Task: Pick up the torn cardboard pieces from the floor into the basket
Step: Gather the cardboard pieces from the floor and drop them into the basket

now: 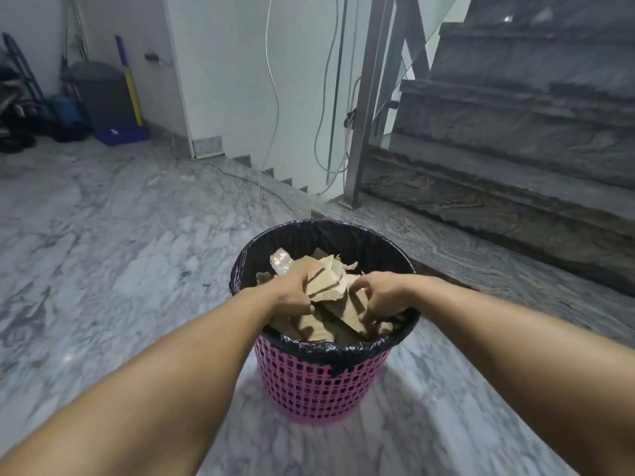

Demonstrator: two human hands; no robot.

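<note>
Two hands reach into the pink basket [319, 383]: left hand [292, 293] and right hand [378, 297] each grip torn cardboard pieces [330, 304] piled inside its black liner [343, 235]. Grey-veined marble floor [120, 235] surrounds it. Beyond, dark stone stairs [515, 132], a white wall [223, 63], a grey bin [103, 94]. No writing is readable.

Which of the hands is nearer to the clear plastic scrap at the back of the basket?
Left. The left hand grips cardboard just below the plastic scrap; the right hand grips pieces across the basket, farther from it.
</note>
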